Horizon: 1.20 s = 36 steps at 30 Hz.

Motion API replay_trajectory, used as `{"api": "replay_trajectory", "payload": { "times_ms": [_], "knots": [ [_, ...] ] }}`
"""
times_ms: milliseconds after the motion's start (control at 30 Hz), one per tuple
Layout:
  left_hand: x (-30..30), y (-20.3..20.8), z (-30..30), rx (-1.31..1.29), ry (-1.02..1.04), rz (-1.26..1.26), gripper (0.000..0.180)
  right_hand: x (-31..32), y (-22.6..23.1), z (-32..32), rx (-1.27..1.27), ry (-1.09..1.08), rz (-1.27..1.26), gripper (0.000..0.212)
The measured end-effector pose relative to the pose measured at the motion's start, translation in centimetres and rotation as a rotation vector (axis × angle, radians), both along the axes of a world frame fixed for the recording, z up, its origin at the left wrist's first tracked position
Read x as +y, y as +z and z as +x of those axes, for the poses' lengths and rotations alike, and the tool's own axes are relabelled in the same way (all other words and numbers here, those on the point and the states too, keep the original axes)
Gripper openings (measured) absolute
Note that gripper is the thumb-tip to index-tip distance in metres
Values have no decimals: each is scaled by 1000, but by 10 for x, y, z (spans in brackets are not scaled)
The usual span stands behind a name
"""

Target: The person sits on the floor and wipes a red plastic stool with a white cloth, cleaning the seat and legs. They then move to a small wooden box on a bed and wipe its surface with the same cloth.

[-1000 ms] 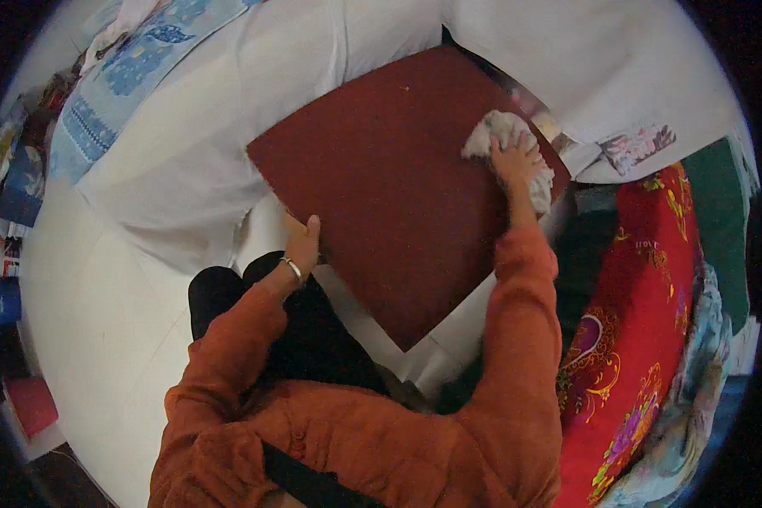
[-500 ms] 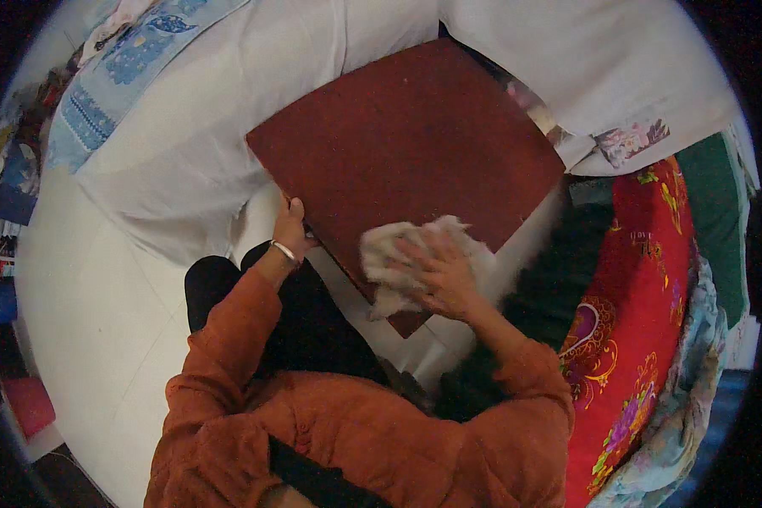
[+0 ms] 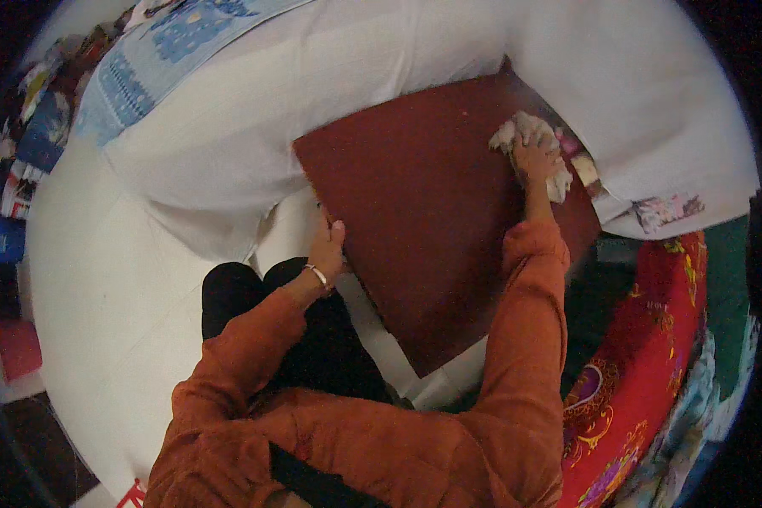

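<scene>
The right hand (image 3: 535,159) presses a crumpled white cloth (image 3: 529,135) onto the far corner of the red board (image 3: 432,220), having moved up from the near edge half a second ago. The left hand (image 3: 326,247) still grips the board's left edge, fingers curled.

1 dark red board (image 3: 432,220), 1 whitish cloth (image 3: 529,135) at its far right corner. 2 hands: left hand (image 3: 326,245) at board's left edge w/ 1 bracelet (image 3: 317,273), right hand (image 3: 535,161) on cloth. 1 red patterned fabric (image 3: 643,364) at right, 1 blue-white cloth (image 3: 152,59) far left.
</scene>
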<state>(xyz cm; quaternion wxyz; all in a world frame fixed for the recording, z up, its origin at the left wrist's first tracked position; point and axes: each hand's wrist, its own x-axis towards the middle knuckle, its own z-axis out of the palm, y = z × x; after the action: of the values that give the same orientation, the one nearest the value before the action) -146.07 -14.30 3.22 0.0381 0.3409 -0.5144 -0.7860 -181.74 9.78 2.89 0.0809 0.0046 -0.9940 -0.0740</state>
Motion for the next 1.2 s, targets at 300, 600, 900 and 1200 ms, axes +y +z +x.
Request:
{"api": "replay_trajectory", "payload": {
  "times_ms": [300, 600, 900, 1200],
  "knots": [
    [-2, -26, -5, 196, -75, -19, 54, -187, -24, 98, 273, 921, -209, 49],
    [-37, -44, 1, 38, 337, 69, 42, -37, 23, 314, -146, 1344, -262, 52],
    [-11, -37, 2, 122, -213, -231, 59, 164, -7, 247, 38, 450, -679, 54],
    [0, -17, 3, 95, -219, -270, 62, 180, -45, 168, 255, -77, -1099, 71]
  ]
}}
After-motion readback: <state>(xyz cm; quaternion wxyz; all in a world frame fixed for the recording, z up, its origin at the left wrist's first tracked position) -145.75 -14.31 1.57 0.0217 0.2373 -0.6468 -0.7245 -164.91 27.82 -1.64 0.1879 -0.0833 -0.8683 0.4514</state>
